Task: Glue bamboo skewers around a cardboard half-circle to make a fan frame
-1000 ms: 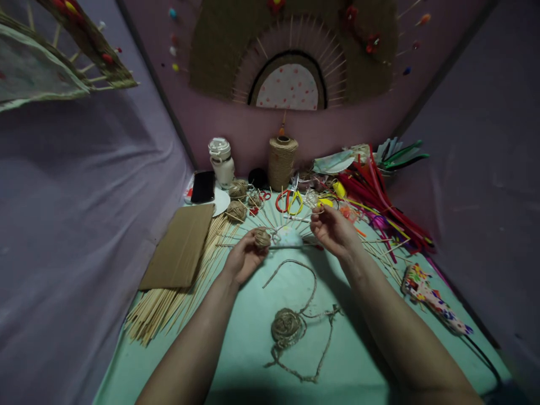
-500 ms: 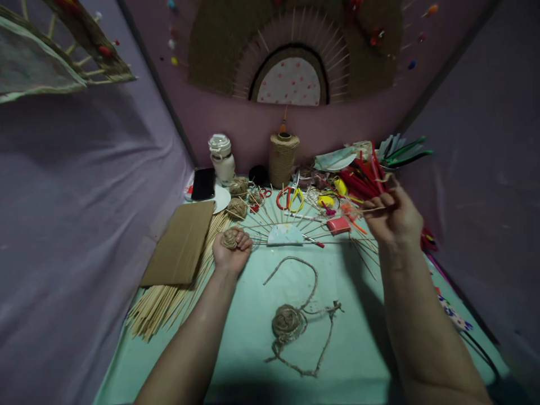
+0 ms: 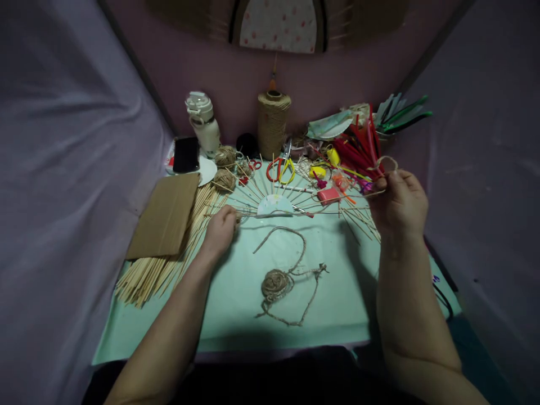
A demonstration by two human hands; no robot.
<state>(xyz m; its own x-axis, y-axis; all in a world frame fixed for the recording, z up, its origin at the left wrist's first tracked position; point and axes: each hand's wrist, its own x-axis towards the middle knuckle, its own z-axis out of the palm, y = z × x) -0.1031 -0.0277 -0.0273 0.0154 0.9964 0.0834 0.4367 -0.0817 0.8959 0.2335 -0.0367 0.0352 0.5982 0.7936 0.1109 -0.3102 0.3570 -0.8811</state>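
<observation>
My left hand (image 3: 221, 230) is closed near the left ends of the sticks. It turned knuckles-up, so the small ball of twine seen in it earlier is hidden now. To the right, my right hand (image 3: 403, 202) pinches a strand of twine (image 3: 387, 161), whose end loops above the fingers. A twine length runs leftward from that hand across the table toward the left one. Between the hands lies a half-round pale blue piece (image 3: 275, 205) with thin sticks fanning out. Nearer me, a loose coil of brown twine (image 3: 276, 284) rests with its tail spread out.
Cardboard (image 3: 164, 216) lies on a bundle of sticks (image 3: 143, 281) at left. Along the back stand a white bottle (image 3: 205, 126), a twine spool (image 3: 273, 126), twine balls (image 3: 224, 180), scissors (image 3: 280, 169) and red pipe cleaners (image 3: 363, 146). A red block (image 3: 329, 196) sits mid-right.
My left hand has rolled over, hiding the ball of twine. My right hand still holds the strand, now with a loop standing above its fingers. The view has tipped downward.
</observation>
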